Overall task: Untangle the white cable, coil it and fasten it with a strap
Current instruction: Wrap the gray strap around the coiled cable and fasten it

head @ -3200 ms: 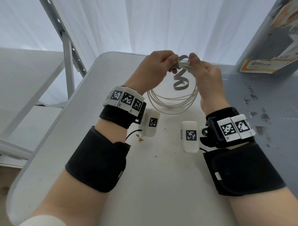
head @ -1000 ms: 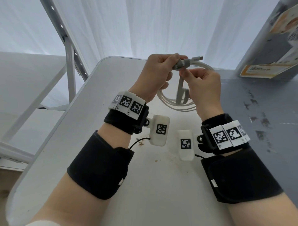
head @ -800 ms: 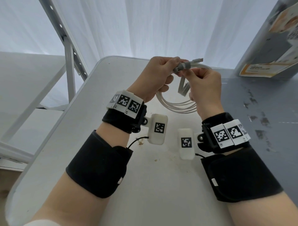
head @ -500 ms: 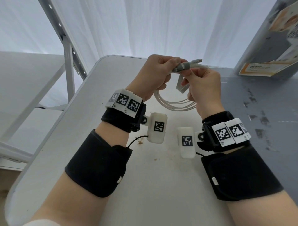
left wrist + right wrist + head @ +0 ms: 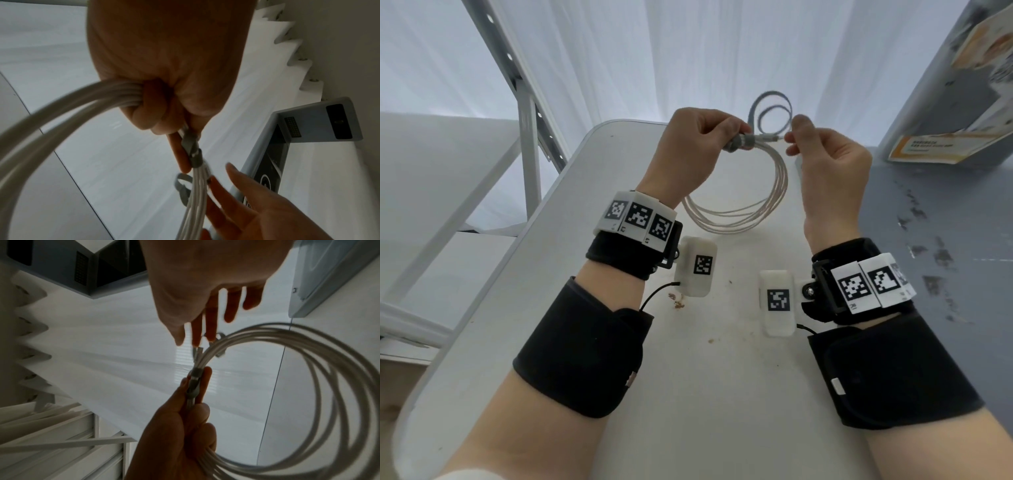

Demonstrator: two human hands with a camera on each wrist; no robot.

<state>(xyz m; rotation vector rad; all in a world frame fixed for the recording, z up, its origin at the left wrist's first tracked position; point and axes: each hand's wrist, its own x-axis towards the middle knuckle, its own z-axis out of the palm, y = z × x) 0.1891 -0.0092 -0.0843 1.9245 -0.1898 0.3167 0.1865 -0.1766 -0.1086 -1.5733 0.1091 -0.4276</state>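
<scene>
The white cable (image 5: 739, 219) is a coil of several loops hanging above the table. My left hand (image 5: 698, 144) grips the top of the coil in a fist. A grey strap (image 5: 740, 142) is wound round the bundle just beyond its thumb and forefinger. The strap's free part curls up in a loop above the hands. My right hand (image 5: 825, 154) pinches that free end between thumb and forefinger. The left wrist view shows the cable (image 5: 61, 110), the strap (image 5: 192, 151) and the right hand (image 5: 257, 211). The right wrist view shows the strap (image 5: 194, 382), the coil (image 5: 308, 369) and the left hand (image 5: 180, 426).
A white table (image 5: 688, 394) with a few crumbs (image 5: 678, 303) lies under the hands. A stained grey surface (image 5: 945, 240) adjoins it on the right. A grey box (image 5: 962, 102) stands at the back right. A metal frame (image 5: 527, 120) rises on the left.
The strap's free end hung below the hands; now it loops up above the bundle. My right hand has moved right, away from the left hand, which still grips the coil.
</scene>
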